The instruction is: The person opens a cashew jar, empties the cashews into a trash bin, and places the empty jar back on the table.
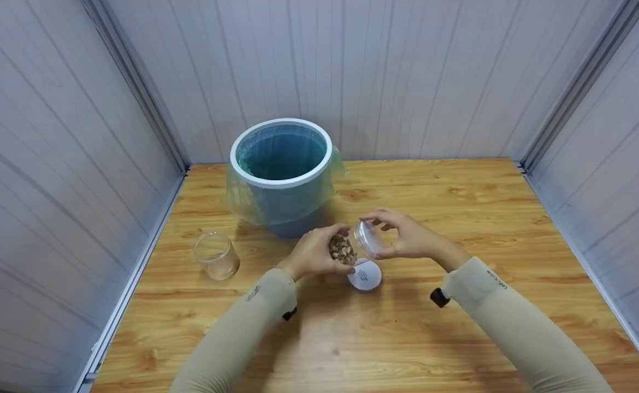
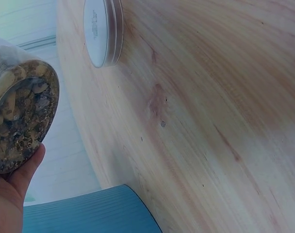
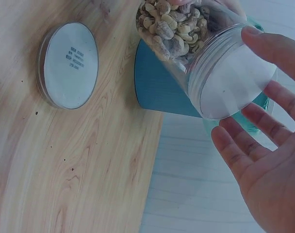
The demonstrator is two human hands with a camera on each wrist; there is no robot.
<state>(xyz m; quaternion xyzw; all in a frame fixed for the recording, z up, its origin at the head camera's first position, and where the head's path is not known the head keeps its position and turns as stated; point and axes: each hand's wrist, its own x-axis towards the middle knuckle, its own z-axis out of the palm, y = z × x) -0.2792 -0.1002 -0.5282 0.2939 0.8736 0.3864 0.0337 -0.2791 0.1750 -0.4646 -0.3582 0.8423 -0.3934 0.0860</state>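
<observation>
My left hand point(image 1: 317, 252) grips a clear jar point(image 1: 343, 249), tipped on its side, by its bottom end. Nuts or kernels fill that end, and the jar's base point(image 2: 26, 111) shows small dark crumbs among them. At the jar's mouth is a white round seal point(image 3: 235, 82). My right hand point(image 1: 407, 237) holds the mouth end, its thumb point(image 3: 271, 46) on the rim and the other fingers spread round the far edge. A round white-topped lid point(image 1: 365, 275) with printed text lies on the table below the jar.
A blue bin point(image 1: 292, 204) with a white rim and a pale green bag liner stands behind the left hand. To the left, a clear glass cup point(image 1: 217, 256) stands on the wooden table point(image 1: 434, 191). Panel walls point(image 1: 363, 76) enclose the back and both sides.
</observation>
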